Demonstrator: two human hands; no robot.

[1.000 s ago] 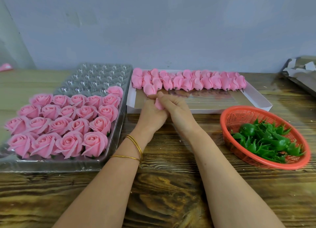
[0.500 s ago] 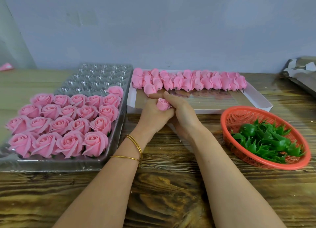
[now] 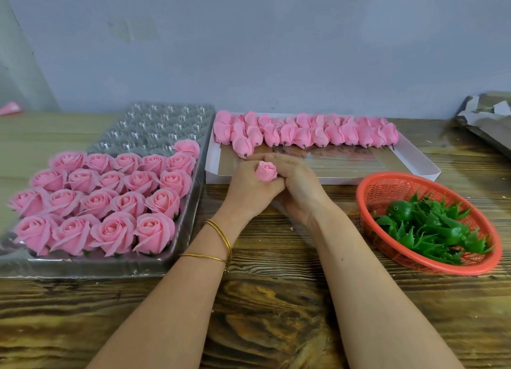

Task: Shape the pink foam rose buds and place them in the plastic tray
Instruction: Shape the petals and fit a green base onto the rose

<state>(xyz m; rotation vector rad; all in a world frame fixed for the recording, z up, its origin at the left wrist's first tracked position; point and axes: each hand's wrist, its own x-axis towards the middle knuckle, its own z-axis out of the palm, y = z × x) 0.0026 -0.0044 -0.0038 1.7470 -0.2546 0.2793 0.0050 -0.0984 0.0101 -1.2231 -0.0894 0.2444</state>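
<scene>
Pink foam rose bud (image 3: 266,171) — left hand (image 3: 248,187) curled round it, right hand (image 3: 302,186) gripping alongside

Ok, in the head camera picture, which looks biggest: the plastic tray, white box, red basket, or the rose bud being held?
1. plastic tray
2. white box and red basket: about alike, and the basket sits nearer, so no ranking
3. rose bud, smallest

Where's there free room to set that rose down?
The plastic tray has empty cups at its far end, behind the finished roses. Bare wooden table lies between tray and red basket. The white box is crowded at the back with buds, bare in front.
</scene>
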